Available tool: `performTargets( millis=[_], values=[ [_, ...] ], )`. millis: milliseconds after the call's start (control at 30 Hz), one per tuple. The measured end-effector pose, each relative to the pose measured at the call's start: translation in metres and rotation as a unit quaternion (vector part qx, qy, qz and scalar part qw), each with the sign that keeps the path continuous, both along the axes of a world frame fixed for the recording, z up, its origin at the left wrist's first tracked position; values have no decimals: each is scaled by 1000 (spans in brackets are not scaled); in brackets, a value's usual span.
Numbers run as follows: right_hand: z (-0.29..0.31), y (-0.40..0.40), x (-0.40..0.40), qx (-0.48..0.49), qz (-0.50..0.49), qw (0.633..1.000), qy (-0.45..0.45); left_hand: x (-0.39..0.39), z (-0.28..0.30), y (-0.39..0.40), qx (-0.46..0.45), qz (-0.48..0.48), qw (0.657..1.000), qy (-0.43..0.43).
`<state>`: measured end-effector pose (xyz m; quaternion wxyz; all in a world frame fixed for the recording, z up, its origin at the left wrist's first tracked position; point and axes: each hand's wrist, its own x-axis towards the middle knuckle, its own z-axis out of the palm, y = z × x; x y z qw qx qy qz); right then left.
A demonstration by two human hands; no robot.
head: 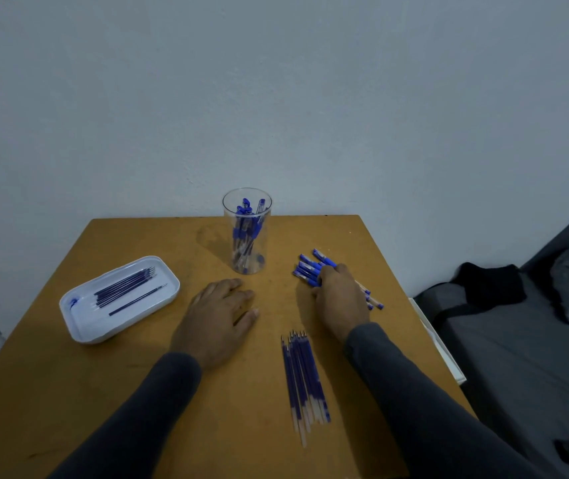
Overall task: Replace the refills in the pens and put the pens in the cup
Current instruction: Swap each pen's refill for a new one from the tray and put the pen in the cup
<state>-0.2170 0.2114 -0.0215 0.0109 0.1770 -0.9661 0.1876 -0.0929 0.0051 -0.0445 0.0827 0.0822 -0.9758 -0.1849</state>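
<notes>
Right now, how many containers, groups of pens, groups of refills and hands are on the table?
Containers: 2, the cup and the tray
Pen groups: 2, the pens in the cup and the pen pile under the right hand
Refill groups: 2, the tray refills and the loose refills
Hands: 2, with the left hand
Total: 8

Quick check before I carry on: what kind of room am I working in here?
Probably a bedroom or small living room, not a workshop. A plain wooden table is pushed against a bare wall, and what looks like a bed or sofa with grey bedding and dark clothing sits beside it.
</notes>
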Motion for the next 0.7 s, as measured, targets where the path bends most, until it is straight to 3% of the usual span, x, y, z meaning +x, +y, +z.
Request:
performTargets(
  millis=[433,567,700],
  values=[
    [11,-6,7,7,28,999,-15,7,3,4,18,8,1000,23],
    [28,-28,20,47,54,995,-75,20,5,8,57,15,997,42],
    [44,-45,63,-75,67,990,-103,44,8,12,153,32,983,101]
  ],
)
